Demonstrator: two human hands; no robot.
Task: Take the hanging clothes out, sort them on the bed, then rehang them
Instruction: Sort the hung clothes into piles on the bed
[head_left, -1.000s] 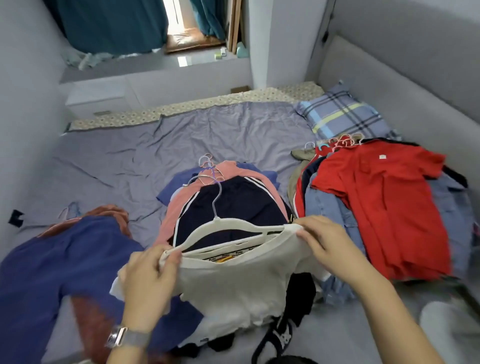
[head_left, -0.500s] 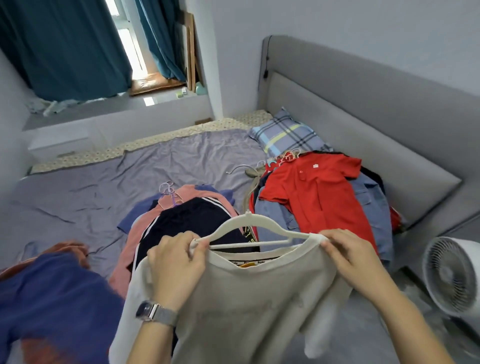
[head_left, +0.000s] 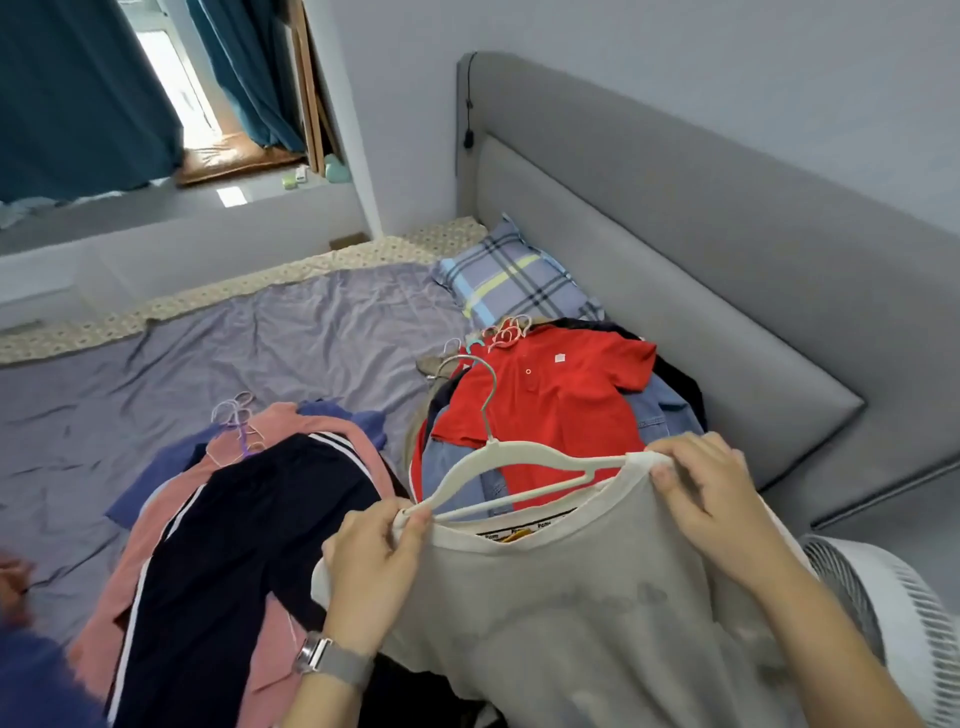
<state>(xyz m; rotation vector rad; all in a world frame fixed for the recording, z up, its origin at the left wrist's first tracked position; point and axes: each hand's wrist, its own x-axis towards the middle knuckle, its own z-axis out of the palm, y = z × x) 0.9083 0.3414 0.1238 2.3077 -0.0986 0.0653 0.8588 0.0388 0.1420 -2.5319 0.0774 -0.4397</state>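
Head view: sorting step, judging by piles on bed (head_left: 260, 332). Left hand (head_left: 371, 566) and right hand (head_left: 711, 499) pinching shirt (head_left: 597, 613) shoulders on hanger (head_left: 524, 467), just before red pile (head_left: 550, 400). Next, likely: laying it on a pile.

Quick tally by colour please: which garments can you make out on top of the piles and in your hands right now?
Red: 1, polo shirt topping the right pile
Navy: 1, striped trousers topping the middle pile
Pink: 1, garment under the trousers
White: 1, T-shirt on a hanger, gripped by left hand and right hand
Total: 4
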